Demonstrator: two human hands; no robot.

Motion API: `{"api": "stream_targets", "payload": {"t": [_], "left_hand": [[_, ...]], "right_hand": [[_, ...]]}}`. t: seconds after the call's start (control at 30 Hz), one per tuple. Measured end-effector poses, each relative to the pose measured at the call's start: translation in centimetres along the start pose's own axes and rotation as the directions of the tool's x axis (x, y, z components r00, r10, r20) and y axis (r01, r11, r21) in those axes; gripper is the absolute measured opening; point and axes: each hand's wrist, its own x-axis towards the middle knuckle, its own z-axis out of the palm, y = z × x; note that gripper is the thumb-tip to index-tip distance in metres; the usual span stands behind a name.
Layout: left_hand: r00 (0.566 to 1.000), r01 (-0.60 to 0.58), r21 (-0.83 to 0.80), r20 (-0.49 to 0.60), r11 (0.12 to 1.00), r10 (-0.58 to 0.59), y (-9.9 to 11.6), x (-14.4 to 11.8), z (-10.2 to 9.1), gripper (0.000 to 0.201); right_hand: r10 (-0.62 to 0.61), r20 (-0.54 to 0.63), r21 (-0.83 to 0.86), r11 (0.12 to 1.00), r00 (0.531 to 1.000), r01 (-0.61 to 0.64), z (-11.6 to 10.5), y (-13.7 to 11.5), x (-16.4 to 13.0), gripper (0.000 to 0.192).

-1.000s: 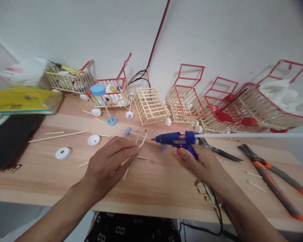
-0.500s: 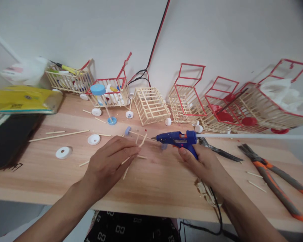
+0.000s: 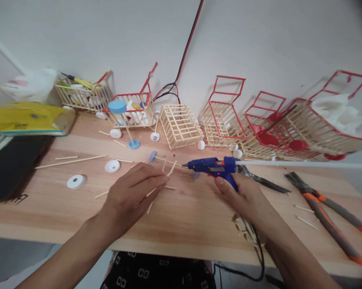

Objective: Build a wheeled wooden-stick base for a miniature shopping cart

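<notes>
Some thin sticks (image 3: 172, 168) pinched in your left hand (image 3: 131, 190); your right hand (image 3: 239, 190) grips the glue gun (image 3: 211, 165), nozzle (image 3: 185, 165) toward 9 o'clock.

Black clothing (image 3: 165, 275) bears a print of pale outlined squares, some set side by side in pairs; both forearms (image 3: 78, 245) and the fingers (image 3: 149, 181) are bare.
</notes>
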Motion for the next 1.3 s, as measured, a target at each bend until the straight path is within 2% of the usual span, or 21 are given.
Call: {"api": "stream_targets", "payload": {"t": [0.5,1.3], "left_hand": [[0.999,-0.038,-0.069,0.028,0.997,0.040,-0.01,0.01,0.57,0.021],[0.997,-0.064,-0.044,0.044,0.997,0.066,0.05,0.23,0.95,0.018]], "right_hand": [[0.100,0.007,0.257,0.961,0.995,-0.098,-0.27,0.39,-0.48,0.045],[0.090,0.005,0.248,0.965,0.996,-0.089,-0.23,0.43,-0.69,0.043]]}}
